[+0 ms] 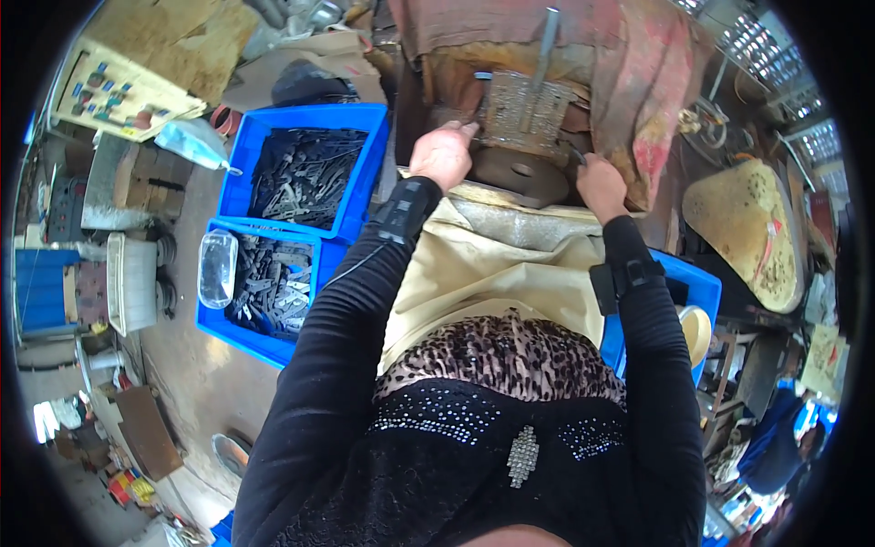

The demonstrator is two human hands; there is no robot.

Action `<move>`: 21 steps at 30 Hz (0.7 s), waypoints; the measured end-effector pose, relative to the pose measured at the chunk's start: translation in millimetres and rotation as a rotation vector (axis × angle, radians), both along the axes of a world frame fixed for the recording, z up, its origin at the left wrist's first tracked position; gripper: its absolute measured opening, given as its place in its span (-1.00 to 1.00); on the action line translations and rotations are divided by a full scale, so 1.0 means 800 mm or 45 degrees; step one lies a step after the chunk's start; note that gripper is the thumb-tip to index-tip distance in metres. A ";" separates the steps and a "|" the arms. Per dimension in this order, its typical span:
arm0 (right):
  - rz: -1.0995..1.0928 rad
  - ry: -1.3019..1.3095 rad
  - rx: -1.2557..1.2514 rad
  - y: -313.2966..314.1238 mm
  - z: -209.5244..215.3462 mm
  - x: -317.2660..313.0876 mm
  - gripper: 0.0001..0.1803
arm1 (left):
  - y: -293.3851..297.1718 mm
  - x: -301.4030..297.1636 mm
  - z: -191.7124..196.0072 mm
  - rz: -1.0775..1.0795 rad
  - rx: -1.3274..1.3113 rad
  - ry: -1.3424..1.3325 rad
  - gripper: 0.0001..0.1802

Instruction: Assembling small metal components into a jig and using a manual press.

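"Where does the work sit?"
"On the bench [474, 193]. A dark round disc [497, 177] lies just behind the middle of its front edge, with a rough metal block [510, 123] right behind that. A grey rod [547, 46] reaches from the block toward the rear edge."

"And the left hand [442, 157]?"
"Over the bench's front-left corner, fingers curled, their tips close to the block's left side. I can't tell whether that grip is closed on anything."

"The right hand [602, 187]?"
"Near the front-right corner, fingers bent toward the block and disc. What that grip has, if anything, I can't make out. A reddish cloth [647, 82] hangs just beyond it."

"Left of the bench?"
"Two blue bins [369, 169] of dark metal pieces [305, 178], end to end. A clear container [217, 269] sits at the nearer bin's left edge."
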State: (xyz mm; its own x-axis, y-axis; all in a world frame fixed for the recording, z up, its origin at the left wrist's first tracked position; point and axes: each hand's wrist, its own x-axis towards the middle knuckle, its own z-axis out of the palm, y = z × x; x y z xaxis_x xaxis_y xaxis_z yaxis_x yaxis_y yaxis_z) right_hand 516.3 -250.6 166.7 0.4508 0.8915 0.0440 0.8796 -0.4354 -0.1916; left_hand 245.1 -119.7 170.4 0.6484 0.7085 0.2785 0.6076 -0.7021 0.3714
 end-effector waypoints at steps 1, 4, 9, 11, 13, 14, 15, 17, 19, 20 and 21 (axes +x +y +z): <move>0.000 -0.022 -0.016 -0.006 -0.004 -0.001 -0.81 | -0.001 0.001 0.003 0.008 -0.027 0.029 -0.52; 0.015 -0.088 0.095 -0.001 -0.004 -0.015 -0.86 | 0.000 -0.005 -0.006 0.021 0.078 -0.006 -0.51; 0.044 -0.100 0.123 -0.009 0.000 -0.018 -0.85 | 0.002 -0.001 -0.009 0.059 0.129 -0.030 -0.53; 0.052 -0.104 0.130 -0.011 0.003 -0.019 -0.85 | 0.003 0.000 -0.007 0.057 0.074 -0.015 -0.53; 0.056 -0.105 0.135 -0.013 0.003 -0.019 -0.85 | 0.002 0.002 0.001 0.064 -0.040 0.013 -0.53; 0.060 -0.111 0.144 -0.013 0.002 -0.019 -0.86 | 0.001 0.002 0.003 0.064 -0.039 0.014 -0.53; 0.066 -0.116 0.152 -0.012 0.002 -0.019 -0.87 | 0.000 0.002 0.004 0.070 -0.050 0.024 -0.53; 0.075 -0.119 0.164 -0.010 -0.001 -0.020 -0.87 | -0.001 0.000 0.006 0.087 -0.070 0.046 -0.52; 0.097 -0.040 0.215 -0.009 -0.006 -0.017 -0.88 | -0.002 -0.002 0.008 0.090 -0.050 0.016 -0.52; 0.110 0.000 0.240 -0.009 -0.010 -0.015 -0.87 | -0.003 -0.002 0.008 0.090 -0.032 -0.016 -0.52; 0.117 0.003 0.243 -0.006 -0.019 -0.009 -0.87 | -0.004 -0.003 0.009 0.091 -0.015 -0.048 -0.52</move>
State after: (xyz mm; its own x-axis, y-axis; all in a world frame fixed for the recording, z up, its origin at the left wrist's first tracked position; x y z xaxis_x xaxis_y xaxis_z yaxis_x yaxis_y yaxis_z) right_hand 509.4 -255.2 151.6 0.3685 0.9044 0.2153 0.9133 -0.3090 -0.2655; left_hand 242.7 -122.8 177.2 0.5854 0.7559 0.2932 0.6415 -0.6530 0.4027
